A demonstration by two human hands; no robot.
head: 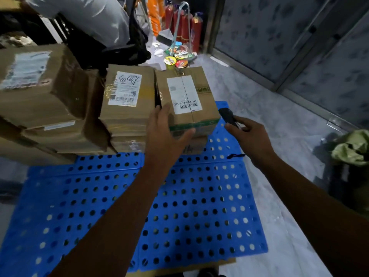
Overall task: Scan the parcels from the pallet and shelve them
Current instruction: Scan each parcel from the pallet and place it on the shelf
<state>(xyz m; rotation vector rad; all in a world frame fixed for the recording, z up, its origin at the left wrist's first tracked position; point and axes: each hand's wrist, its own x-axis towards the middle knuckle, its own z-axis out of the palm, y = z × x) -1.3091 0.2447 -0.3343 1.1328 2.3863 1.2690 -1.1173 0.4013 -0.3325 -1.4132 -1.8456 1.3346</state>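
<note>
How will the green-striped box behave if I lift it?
Probably stiff: the box looks square-edged and taped shut. Glossy tape may make it slippery. It sits on a lower box, so a push could slide it off.

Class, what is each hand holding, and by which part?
The right hand grips a black scanner by its handle. The left hand only rests on a parcel, at its near corner.

Dim, bluish indoor light. Focus is sharpest just beyond the fingers, where the labels read clearly and the tape shows faint glare. Left of the fingers the boxes smear into blur. Below the fingers, soft shadow darkens the pallet. Straight lines bend toward the picture's edges.
</note>
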